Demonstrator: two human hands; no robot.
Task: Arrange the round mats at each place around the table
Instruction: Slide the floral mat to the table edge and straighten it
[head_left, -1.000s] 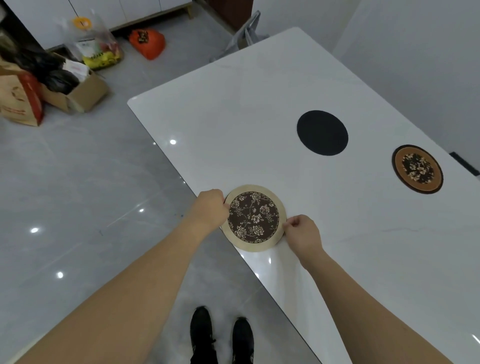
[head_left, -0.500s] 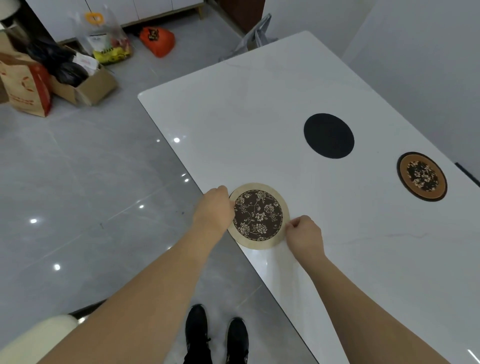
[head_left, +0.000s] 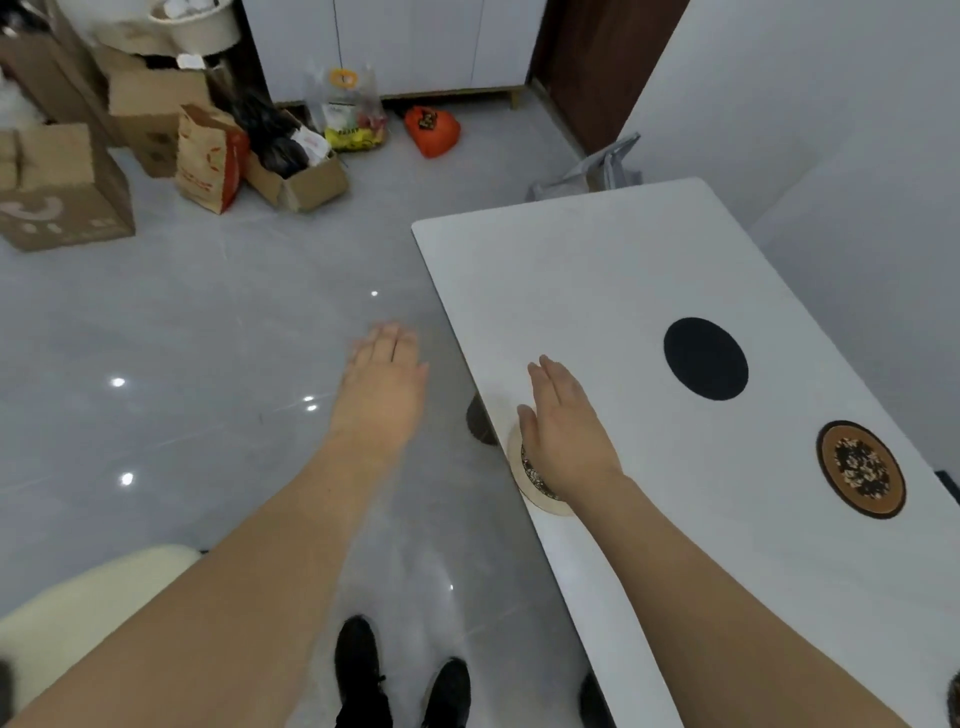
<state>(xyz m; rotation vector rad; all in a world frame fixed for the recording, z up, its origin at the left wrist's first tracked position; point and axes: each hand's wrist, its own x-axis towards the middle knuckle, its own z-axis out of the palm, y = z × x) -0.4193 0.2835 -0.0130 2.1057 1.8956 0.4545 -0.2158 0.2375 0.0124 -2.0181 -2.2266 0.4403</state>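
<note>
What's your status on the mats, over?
Both hands open: left hand off the table, right hand over the cream-rimmed mat at the near edge. Black mat, brown mat lie flat. Nothing obstructing.

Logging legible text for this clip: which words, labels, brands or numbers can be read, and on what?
No text can be read.
Red and brown paper bag: a red printed mark, too blurred to read.
Cardboard box: pale printed marks, too blurred.
Clear plastic bag: a yellow label, too small.
Mats on the table: patterns only, no text.

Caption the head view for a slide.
Open right hand over cream-rimmed floral round mat at white table edge; left hand off-table.
</note>
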